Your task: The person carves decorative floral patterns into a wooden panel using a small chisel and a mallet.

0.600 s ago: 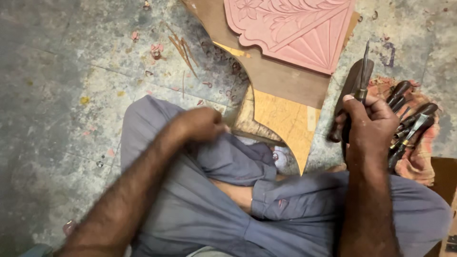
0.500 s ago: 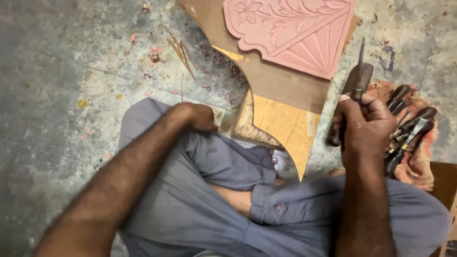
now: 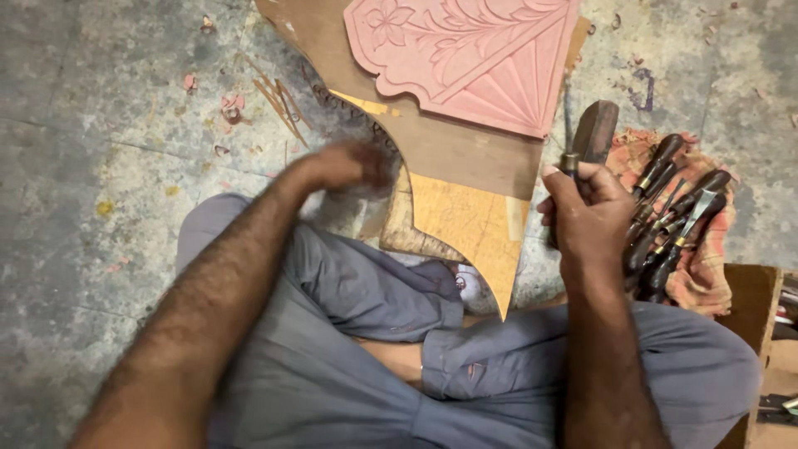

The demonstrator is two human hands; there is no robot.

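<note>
The right hand is closed around a chisel with a thin steel blade that points up and away from the knuckles, and the same grip takes in a dark wooden mallet whose head stands just beside the blade. Just to the right of this hand lies a bundle of wooden-handled carving tools on a checked cloth.

The left hand is blurred; it looks loosely curled with nothing in it, though how far open it is cannot be told. It hovers over the curved edge of a brown backing board, near a yellowish cut-out template that tapers to a point towards the crossed legs.

Beyond both hands, on the board, rests the pink carved panel. A flower, leafy scrolls and a fan of rays are already cut into it, so the carving appears well advanced; the upper part runs out of view, so what remains cannot be judged. No tool touches the panel. Pink chips lie on the concrete floor beyond the left hand.
</note>
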